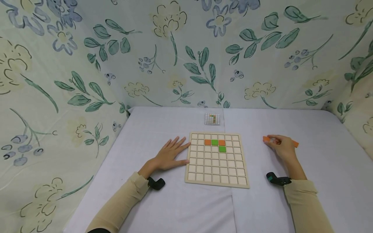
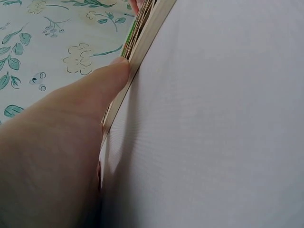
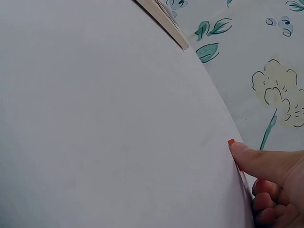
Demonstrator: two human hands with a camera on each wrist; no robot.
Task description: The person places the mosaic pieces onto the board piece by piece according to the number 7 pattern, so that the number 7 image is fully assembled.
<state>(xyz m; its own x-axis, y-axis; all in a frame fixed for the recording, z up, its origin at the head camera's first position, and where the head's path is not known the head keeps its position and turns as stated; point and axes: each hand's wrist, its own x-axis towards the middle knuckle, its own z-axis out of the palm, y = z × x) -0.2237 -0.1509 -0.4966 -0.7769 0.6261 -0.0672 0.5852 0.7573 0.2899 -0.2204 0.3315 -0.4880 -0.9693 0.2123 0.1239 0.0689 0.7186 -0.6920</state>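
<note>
My left hand (image 1: 170,155) lies with its fingers spread on the cloth, thumb and fingertips touching the left edge of a square wooden grid board (image 1: 217,185). In the left wrist view the thumb (image 2: 114,73) rests against the board's rim. An orange tile (image 1: 208,142), a green tile (image 1: 214,142) and another orange tile (image 1: 221,142) form a row on the board, with a second green tile (image 1: 222,149) below the last one. To the right of the board, my right hand (image 1: 282,149) pinches an orange tile (image 3: 231,142); its other fingers curl under.
Behind the board lies a small card (image 1: 212,119) printed with a coloured grid. More orange (image 1: 295,143) shows just beyond the right hand, partly hidden by it. A white cloth (image 1: 204,207) covers the table, and a floral curtain (image 1: 186,64) hangs behind.
</note>
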